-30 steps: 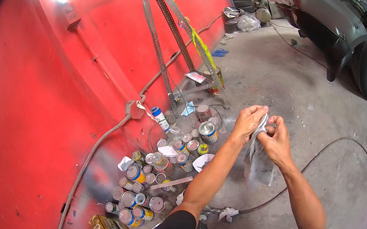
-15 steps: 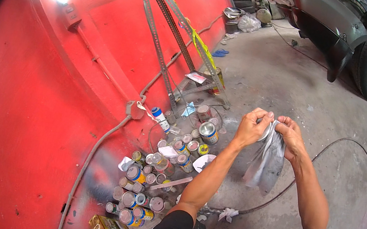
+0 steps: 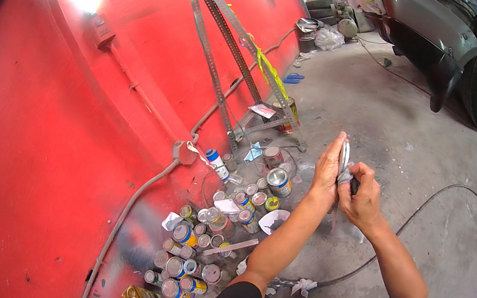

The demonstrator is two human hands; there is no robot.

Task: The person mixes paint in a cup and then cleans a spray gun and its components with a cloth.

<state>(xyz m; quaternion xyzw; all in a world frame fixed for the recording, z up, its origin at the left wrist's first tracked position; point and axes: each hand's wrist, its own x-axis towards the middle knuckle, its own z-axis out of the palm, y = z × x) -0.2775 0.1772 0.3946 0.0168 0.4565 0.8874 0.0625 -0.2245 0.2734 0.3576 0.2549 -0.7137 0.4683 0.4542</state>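
My left hand (image 3: 328, 170) is raised in front of me, its fingers stretched along the back of a thin pale disc (image 3: 345, 155) seen almost edge-on. Whether the disc is a lid, I cannot tell. My right hand (image 3: 363, 197) is closed round a bunched grey rag (image 3: 345, 177) and presses it against the other side of the disc. A dark patch shows between the fingers of that hand. Both hands meet above the concrete floor, to the right of the paint cans.
Many paint cans (image 3: 181, 234) crowd the floor by the red wall (image 3: 60, 184), with a white bowl (image 3: 271, 220) and a flat stick (image 3: 231, 246) among them. A metal stand (image 3: 224, 79) rises behind. A hose (image 3: 405, 229) curves across the floor; a grey car (image 3: 428, 35) stands far right.
The rag hung spread out between both hands; now it is bunched in my right hand against the disc. My left fingers have straightened. The view has shifted slightly.
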